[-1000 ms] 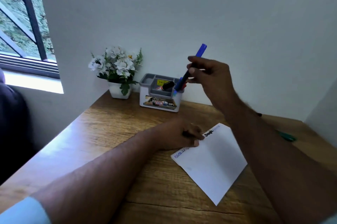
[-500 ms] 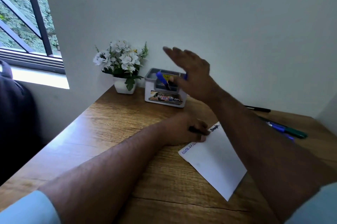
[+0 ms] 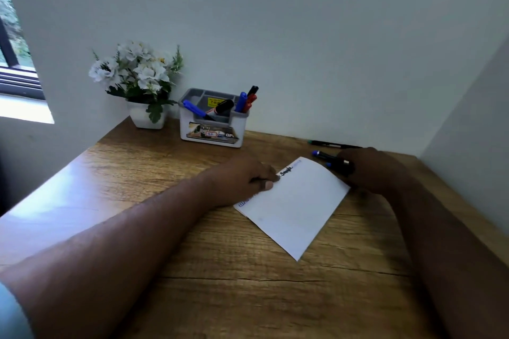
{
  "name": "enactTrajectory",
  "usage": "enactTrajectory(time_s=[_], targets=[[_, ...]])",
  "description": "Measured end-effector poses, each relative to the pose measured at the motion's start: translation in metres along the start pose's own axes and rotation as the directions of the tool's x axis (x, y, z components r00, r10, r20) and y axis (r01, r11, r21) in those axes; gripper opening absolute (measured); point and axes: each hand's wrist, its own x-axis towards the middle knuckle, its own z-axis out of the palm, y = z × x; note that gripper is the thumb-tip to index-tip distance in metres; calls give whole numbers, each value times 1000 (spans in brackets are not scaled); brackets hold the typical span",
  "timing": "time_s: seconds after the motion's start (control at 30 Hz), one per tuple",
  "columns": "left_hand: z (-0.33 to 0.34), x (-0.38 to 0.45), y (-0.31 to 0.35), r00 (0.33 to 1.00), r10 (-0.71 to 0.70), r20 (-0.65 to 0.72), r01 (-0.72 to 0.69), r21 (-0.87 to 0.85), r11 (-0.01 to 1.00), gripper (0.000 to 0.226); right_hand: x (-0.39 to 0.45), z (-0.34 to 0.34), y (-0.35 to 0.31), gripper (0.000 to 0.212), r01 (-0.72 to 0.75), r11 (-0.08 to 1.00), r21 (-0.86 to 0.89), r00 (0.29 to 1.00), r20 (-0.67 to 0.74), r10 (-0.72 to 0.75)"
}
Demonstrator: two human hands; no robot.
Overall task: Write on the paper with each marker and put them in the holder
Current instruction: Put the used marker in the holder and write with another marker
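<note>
Head view: holder (image 3: 213, 132) with blue, black and red markers (image 3: 246, 101) inside.

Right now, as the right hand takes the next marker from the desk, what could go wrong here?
1. The right hand grips a black marker beside a blue-capped marker; it might knock that one, which could roll.
2. The left hand pins only the top left edge of the paper, so the free lower corner may swing during writing.
3. The holder already has a blue marker lying slanted across it, which might block the next one.
</note>
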Motion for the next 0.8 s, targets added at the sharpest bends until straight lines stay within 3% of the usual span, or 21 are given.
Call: enactTrajectory(time_s=[0.1,0.17,0.23,0.27,0.3,0.37,0.4,0.5,0.57,0.67,0.8], targets=[[0,-3,5,1000,15,-15,-15,25,1000,36,4,1,4,36,-20,997,-79,999,-28,18],[0,-5,8,999,-1,-48,1,11,1000,38,2,-15,-1,27,13,999,-35,990,-140,-17],[-2,-6,9,993,-45,-112,35,-93,995,43,-6,-37,-14,10,165,956,244,917,-394,-58],[-2,-7,10,985,-71,-160,41,-179,983,46,-13,-45,-26,11,273,849,453,866,-499,-13],[-3,-8,13,972,-95,-215,31,-282,959,50,-21,-52,-41,15,374,659,653,840,-539,58],[-5,-8,19,939,-120,-321,-37,-443,896,53,-33,-50,-68,19,431,264,863,876,-470,107],[-5,-8,22,928,-113,-356,-68,-459,886,52,-36,-43,-79,17,408,161,898,899,-426,99],[0,-5,21,895,-25,-445,-125,-303,945,37,-37,-19,-88,13,321,23,947,946,-322,41],[2,-2,15,876,45,-479,-154,-192,969,26,-35,-9,-86,16,273,12,962,961,-272,-43],[3,0,15,899,127,-419,-194,-120,974,23,-35,-4,-86,15,203,83,976,972,-191,-135],[0,0,14,954,48,-295,-101,-169,980,23,-34,-10,-80,23,9,87,996,954,17,-298]])
